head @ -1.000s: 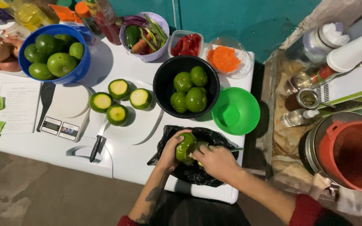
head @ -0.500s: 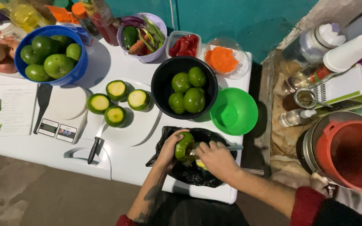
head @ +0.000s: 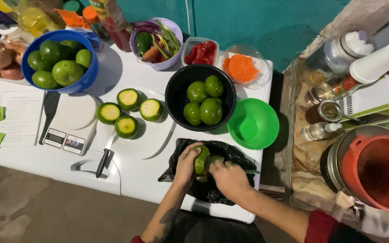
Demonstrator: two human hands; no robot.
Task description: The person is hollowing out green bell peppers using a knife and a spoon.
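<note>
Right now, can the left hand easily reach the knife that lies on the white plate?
Probably not at once: the left hand holds a green fruit over the black bag. The path to the knife looks free, but the hand is occupied.

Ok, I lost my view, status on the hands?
Left hand grips green fruit. Right hand at it, over black bag. Green bowl beside, clear.

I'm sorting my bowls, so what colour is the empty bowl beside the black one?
Bright green bowl, seen clearly in the head view.
</note>
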